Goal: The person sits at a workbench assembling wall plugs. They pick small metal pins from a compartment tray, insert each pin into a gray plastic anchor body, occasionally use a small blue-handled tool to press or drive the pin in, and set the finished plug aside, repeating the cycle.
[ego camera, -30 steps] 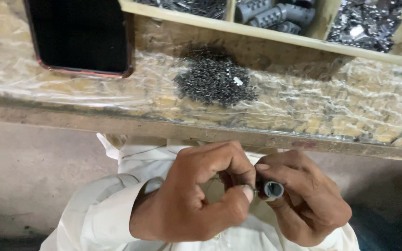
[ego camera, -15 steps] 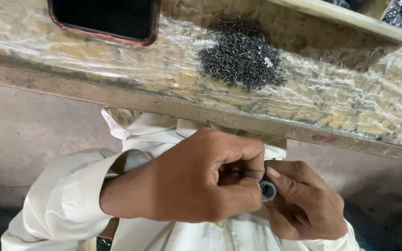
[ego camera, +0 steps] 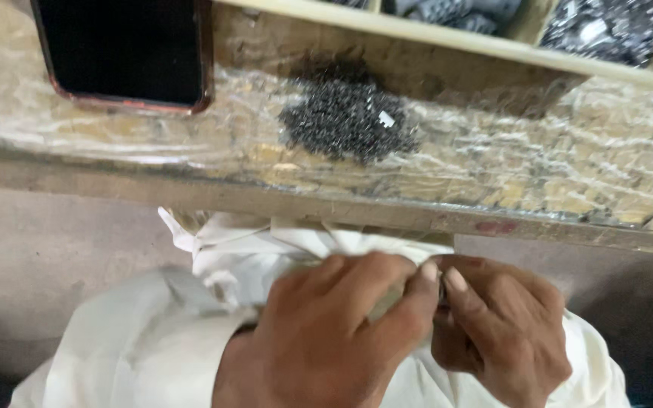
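Note:
My left hand [ego camera: 334,332] and my right hand [ego camera: 504,336] meet in my lap, below the bench edge, over white cloth. Their fingertips pinch together around a small dark metal cylinder [ego camera: 440,293], which is almost entirely hidden between thumb and fingers. Both hands are closed. A pile of tiny dark metal bits [ego camera: 348,119] lies on the bench above the hands.
A dark phone in a red case [ego camera: 122,53] lies on the plastic-covered bench at the upper left. A wooden divided tray [ego camera: 447,34] with grey metal parts runs along the top. The bench's wooden front edge [ego camera: 326,205] crosses the view.
The hands have closed tighter over the small cylinder, whose open end showed before and is now hidden. The view has shifted slightly, bringing the tray back into sight.

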{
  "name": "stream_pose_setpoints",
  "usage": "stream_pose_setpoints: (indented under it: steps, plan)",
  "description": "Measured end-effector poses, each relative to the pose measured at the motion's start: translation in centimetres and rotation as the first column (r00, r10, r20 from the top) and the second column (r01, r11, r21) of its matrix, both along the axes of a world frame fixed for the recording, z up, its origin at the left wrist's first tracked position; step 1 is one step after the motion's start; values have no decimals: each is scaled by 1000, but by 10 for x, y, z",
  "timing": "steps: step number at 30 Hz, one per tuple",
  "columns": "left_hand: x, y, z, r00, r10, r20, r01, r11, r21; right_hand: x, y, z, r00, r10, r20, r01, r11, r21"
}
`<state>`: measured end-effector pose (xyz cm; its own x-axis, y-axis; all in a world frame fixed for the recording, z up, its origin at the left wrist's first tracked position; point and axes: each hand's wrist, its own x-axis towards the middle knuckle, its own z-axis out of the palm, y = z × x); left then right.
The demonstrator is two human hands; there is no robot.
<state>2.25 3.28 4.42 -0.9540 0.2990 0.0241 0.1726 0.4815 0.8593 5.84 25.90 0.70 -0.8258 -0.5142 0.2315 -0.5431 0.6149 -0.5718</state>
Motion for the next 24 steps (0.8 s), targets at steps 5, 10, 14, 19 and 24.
stream_pose_setpoints:
  steps: [5,10,14,19,24]
  plan:
    - [7,17,14,974,227,-28,-215,952,215,-26,-38,24,982,-185,42,189,976,-109]
    - [1,-6,-20,809,-224,544,-372,522,767,-97,-26,61,934,204,292,-162,974,-161]
    - [-3,-17,-38,944,-250,217,32,722,691,-177,33,42,965,-176,-194,204,970,134]
    - [-12,-16,-39,990,-125,67,80,884,461,-230,73,6,978,46,-204,27,941,339]
    - [-8,-13,-44,983,-98,153,26,910,414,-241,47,20,975,97,-200,-15,928,373]
